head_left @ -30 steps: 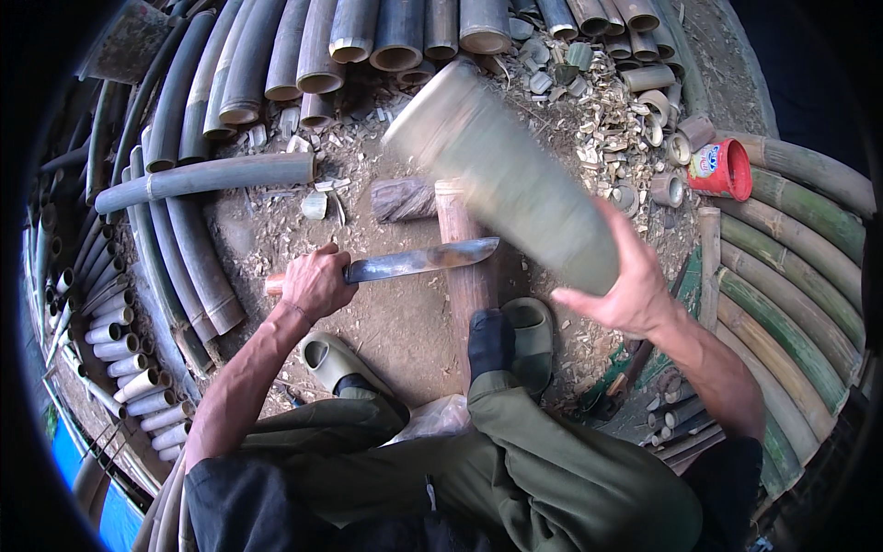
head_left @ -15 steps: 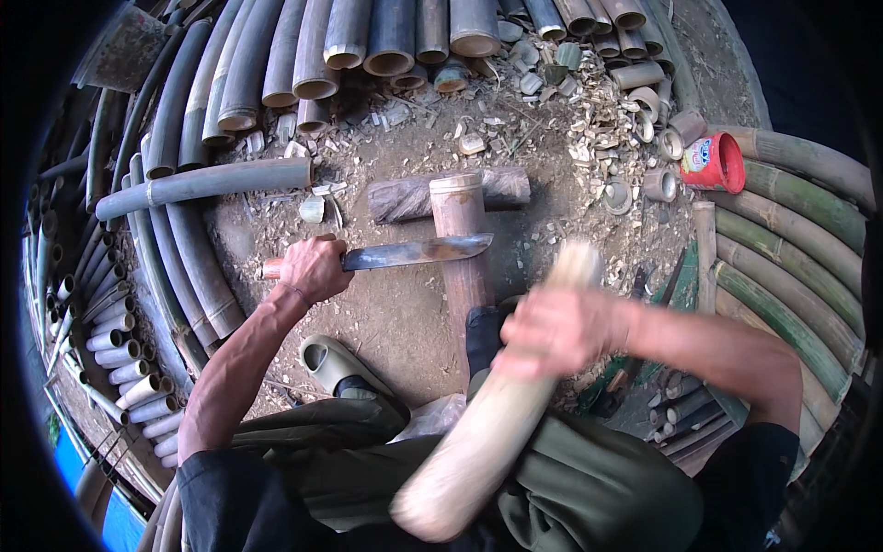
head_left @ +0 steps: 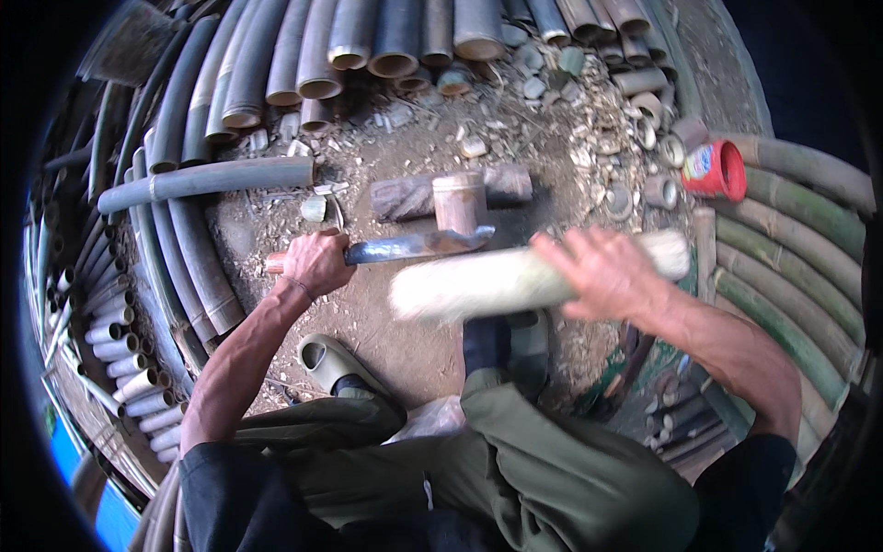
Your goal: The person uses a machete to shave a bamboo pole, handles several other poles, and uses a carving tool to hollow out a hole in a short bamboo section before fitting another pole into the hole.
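Observation:
My left hand [head_left: 320,262] is wrapped round the handle of a long machete [head_left: 405,247]. Its dark, stained blade points right and lies across a bamboo section [head_left: 458,198]. That bamboo rests its far end on a short dark log [head_left: 400,197]; its near part is hidden behind what my right hand carries. My right hand [head_left: 609,272] grips a thick pale wooden club [head_left: 487,283], blurred by motion. The club lies roughly level, its thick end just on the near side of the blade in this view. Whether it touches the machete I cannot tell.
Bamboo tubes [head_left: 395,37] line the far side, with more poles at left [head_left: 202,179] and right [head_left: 782,248]. Wood chips and cut rings [head_left: 618,198] litter the ground. A red tub [head_left: 716,170] sits at right. My feet, one in a sandal [head_left: 336,361], are close below.
The club has swung up from above my lap to a level position beside the blade, my right hand moving right and up. The machete stays nearly in place.

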Tool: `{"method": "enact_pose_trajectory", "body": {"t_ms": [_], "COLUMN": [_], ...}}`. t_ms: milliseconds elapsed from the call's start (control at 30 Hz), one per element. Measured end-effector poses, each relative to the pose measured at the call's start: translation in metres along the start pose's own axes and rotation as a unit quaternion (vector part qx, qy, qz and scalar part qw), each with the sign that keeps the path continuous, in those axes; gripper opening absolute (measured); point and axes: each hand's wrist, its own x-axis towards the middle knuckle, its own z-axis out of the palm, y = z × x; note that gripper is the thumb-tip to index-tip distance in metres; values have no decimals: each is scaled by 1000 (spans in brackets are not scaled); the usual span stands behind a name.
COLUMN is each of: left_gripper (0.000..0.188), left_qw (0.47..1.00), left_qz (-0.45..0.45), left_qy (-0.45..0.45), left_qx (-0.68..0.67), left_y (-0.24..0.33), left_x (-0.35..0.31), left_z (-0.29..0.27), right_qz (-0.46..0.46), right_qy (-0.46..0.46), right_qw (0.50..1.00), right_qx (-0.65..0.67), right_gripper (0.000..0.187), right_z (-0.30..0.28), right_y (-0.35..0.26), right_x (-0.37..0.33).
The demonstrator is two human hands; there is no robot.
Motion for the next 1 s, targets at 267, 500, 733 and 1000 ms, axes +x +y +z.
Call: {"method": "enact_pose_trajectory", "body": {"t_ms": [267,500,733,1000], "left_gripper": [20,23,42,49], "left_qw": [1000,999,977,980], "left_qz": [-1,20,27,48], "left_qy": [19,21,205,193], "left_qx": [-5,15,41,22], "left_y": [-4,-8,-9,8], "left_x": [5,14,-4,-5], "left_z": [-6,-14,17,-16], "right_qz": [-24,-241,91,231], "right_qy": [17,207,7,23], "right_qw": [1000,948,993,936], "right_qx": [4,29,76,264], "right_gripper": [55,37,82,79], "right_z": [29,30,7,9], "right_y": [40,7,22,-5], "right_x": [7,21,-21,-61]}}
